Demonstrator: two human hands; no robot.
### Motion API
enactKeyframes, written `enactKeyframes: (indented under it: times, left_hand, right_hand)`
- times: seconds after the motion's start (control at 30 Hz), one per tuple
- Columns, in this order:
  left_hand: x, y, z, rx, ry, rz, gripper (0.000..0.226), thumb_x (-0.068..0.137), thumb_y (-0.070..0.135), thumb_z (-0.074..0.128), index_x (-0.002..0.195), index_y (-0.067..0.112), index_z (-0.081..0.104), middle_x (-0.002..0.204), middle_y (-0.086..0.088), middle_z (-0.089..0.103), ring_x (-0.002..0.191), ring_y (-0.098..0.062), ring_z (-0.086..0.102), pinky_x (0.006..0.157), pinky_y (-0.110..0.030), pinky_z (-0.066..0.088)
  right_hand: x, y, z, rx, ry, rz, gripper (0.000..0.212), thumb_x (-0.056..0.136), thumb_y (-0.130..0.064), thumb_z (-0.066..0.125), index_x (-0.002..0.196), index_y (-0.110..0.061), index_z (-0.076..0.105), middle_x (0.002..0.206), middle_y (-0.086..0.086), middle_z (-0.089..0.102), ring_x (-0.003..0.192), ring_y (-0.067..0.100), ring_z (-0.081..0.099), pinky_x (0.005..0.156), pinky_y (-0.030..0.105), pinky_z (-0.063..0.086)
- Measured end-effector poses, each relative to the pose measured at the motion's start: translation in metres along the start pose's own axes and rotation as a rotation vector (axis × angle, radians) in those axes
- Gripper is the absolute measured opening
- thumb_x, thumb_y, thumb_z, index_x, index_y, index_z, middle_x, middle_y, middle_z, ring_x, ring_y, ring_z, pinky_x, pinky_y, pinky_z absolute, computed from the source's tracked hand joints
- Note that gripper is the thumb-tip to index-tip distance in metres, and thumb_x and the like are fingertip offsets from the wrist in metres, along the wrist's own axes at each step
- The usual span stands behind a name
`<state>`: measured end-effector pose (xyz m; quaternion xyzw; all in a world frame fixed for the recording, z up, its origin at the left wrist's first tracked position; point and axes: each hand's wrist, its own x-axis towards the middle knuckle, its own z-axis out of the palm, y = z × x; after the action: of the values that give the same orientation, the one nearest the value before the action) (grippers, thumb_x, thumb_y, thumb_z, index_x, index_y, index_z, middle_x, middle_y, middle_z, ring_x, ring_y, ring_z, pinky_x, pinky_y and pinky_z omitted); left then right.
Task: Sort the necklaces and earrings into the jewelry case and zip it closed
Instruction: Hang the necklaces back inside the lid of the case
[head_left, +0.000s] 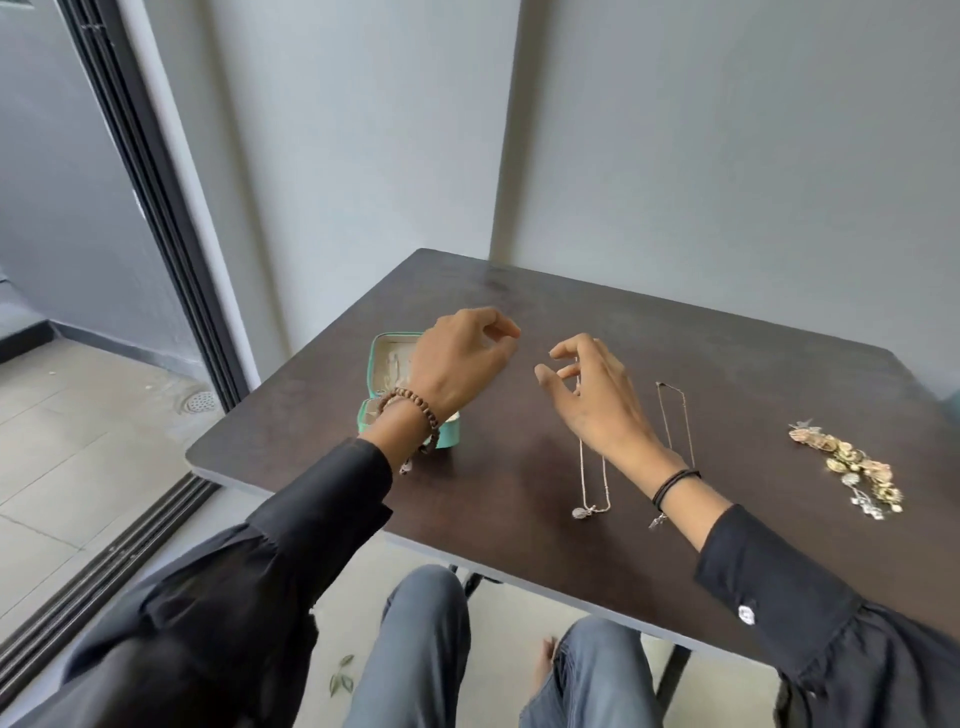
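Observation:
The teal jewelry case (448, 435) lies open at the table's left, its pale lining showing. My left hand (462, 358) hovers over it with fingers loosely curled and nothing visible in them. My right hand (592, 395) is just to its right. Its fingertips pinch the top of a thin silver necklace (592, 483), whose loop and pendant trail towards the table's front. A darker chain necklace (675, 415) lies beside my right wrist, and its cross pendant shows below the wrist. A pile of gold and silver earrings (847, 467) sits at the far right.
The dark brown table (727, 353) stands against a grey wall. A sliding door track and tiled floor lie to the left. My knees are under the table's front edge.

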<state>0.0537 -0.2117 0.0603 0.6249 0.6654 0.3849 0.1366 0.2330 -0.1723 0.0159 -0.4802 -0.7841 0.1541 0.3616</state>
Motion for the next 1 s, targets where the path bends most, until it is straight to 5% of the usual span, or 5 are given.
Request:
enactKeyframes:
  times: [0.17,0.43,0.67,0.93,1.0]
  left_hand:
    - [0.039,0.022,0.041,0.141,-0.16,0.028,0.022,0.09,0.033,0.06,0.105,0.031,0.075,0.111,0.008,0.073,0.104,-0.022,0.066,0.08,-0.031,0.048]
    - [0.1,0.023,0.104,0.216,-0.337,-0.027,0.023,0.09,0.016,0.06,0.107,0.012,0.075,0.113,-0.011,0.072,0.104,-0.032,0.068,0.091,-0.044,0.057]
    - [0.121,0.016,0.135,0.268,-0.284,-0.076,0.028,0.087,0.034,0.071,0.107,0.014,0.074,0.112,-0.01,0.07,0.1,-0.034,0.067,0.075,-0.036,0.052]
    - [0.121,0.024,0.144,0.318,-0.26,-0.085,0.033,0.08,0.03,0.082,0.106,0.013,0.071,0.11,-0.008,0.069,0.103,-0.033,0.067,0.075,-0.036,0.048]
    - [0.121,0.027,0.142,0.322,-0.282,-0.08,0.028,0.082,0.024,0.079,0.105,0.012,0.069,0.111,-0.009,0.069,0.104,-0.033,0.066,0.076,-0.036,0.047]
  right_hand:
    - [0.032,0.041,-0.023,-0.104,0.005,0.042,0.02,0.095,-0.021,0.068,0.108,-0.006,0.063,0.106,0.009,0.066,0.091,0.023,0.064,0.083,0.029,0.048]
    - [0.079,0.09,-0.032,-0.232,-0.094,0.175,0.019,0.095,-0.017,0.065,0.111,-0.007,0.07,0.108,0.01,0.071,0.102,0.027,0.065,0.089,0.028,0.045]
    - [0.096,0.103,-0.023,-0.258,-0.199,0.226,0.024,0.099,-0.018,0.06,0.11,-0.008,0.077,0.115,0.009,0.075,0.117,0.027,0.063,0.096,0.029,0.044]
    - [0.108,0.106,-0.02,-0.271,-0.228,0.3,0.009,0.082,-0.023,0.082,0.073,-0.018,0.081,0.069,-0.002,0.071,0.081,0.02,0.057,0.088,0.043,0.056]
    - [0.11,0.103,-0.02,-0.303,-0.243,0.31,0.012,0.081,-0.02,0.079,0.071,-0.015,0.079,0.075,0.003,0.073,0.079,0.024,0.062,0.082,0.044,0.059]
